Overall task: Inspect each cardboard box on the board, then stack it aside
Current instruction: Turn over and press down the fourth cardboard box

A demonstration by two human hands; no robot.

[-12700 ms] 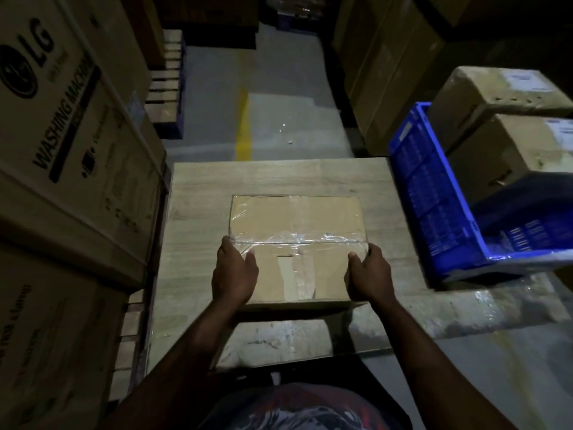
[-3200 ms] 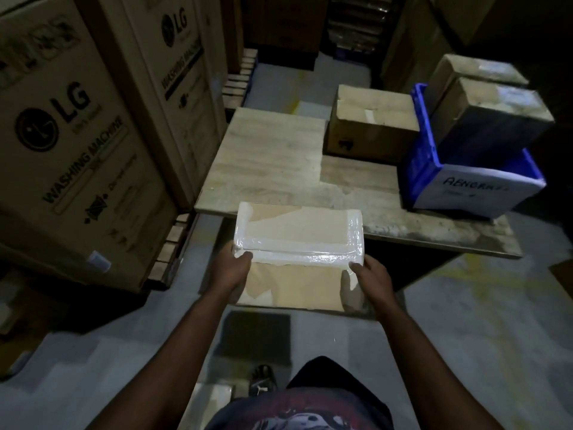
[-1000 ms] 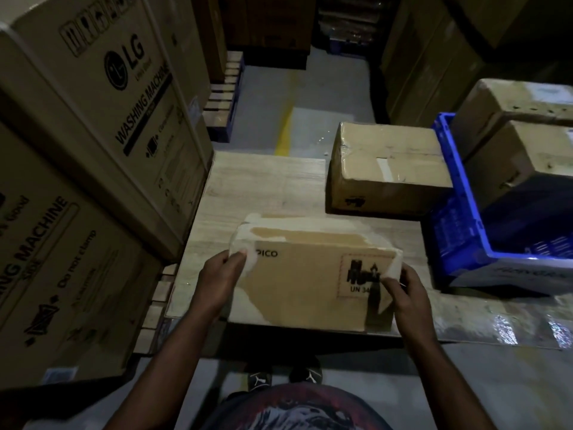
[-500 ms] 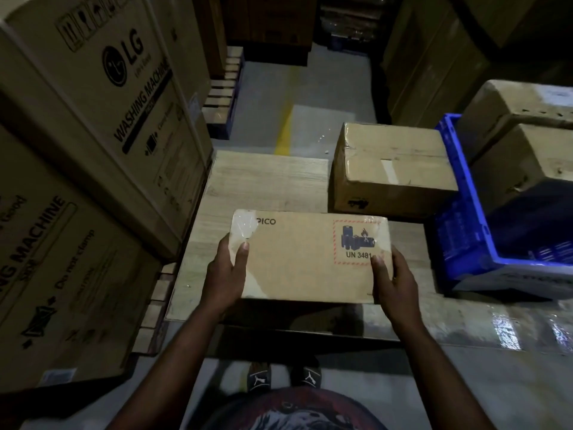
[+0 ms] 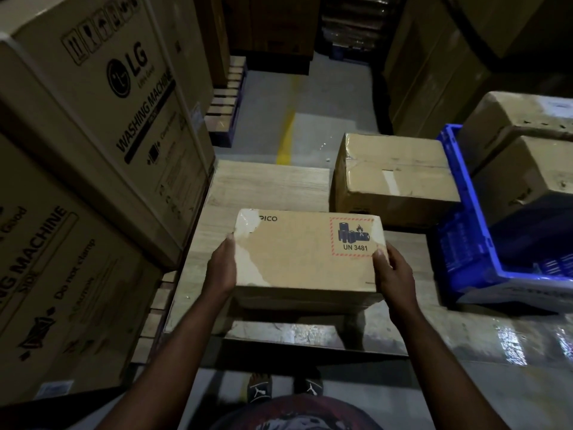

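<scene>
Left hand [image 5: 221, 268] and right hand [image 5: 392, 274] grip the cardboard box [image 5: 307, 252] by its ends over the board [image 5: 269, 187]

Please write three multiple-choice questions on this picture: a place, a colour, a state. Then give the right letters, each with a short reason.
1. Where does the larger taped box stand? A) on the board, beside the crate B) inside the crate C) on the floor
2. What colour is the crate? A) green B) blue C) red
3. How is the box marked UN 3481 held? A) by one hand B) by nobody C) by both hands
1 A: it rests on the board next to the crate. 2 B: its walls are blue. 3 C: the left hand and right hand grip its ends.
</scene>
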